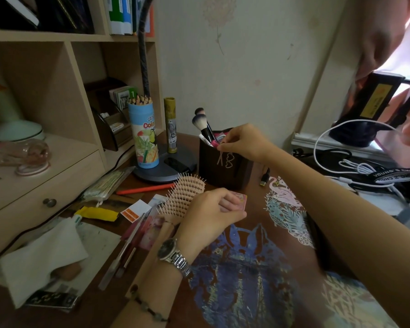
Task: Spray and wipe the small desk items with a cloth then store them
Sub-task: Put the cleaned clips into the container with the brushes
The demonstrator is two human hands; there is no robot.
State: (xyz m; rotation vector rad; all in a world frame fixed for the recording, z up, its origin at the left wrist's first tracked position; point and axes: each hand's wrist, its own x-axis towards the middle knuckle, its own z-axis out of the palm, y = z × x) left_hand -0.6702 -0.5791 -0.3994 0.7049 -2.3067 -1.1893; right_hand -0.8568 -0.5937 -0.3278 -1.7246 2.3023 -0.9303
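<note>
My right hand (243,144) pinches thin metal hair clips with heart-shaped ends (225,159) at the rim of a dark brown holder box (220,172). The box holds makeup brushes (202,126) and a pink item. My left hand (211,213), with a watch on the wrist, rests on the desk and grips a small pink card-like case (239,201). A pink vented hairbrush (184,196) lies just left of that hand. A white cloth (46,256) lies crumpled at the lower left of the desk.
A coloured-pencil tube (144,136) and a gold spray can (171,125) stand by the lamp base (168,169). An orange pen (143,189), cotton swabs (104,185), pens and labels litter the left desk. Shelves and a drawer (47,185) stand left; cables (346,162) lie right.
</note>
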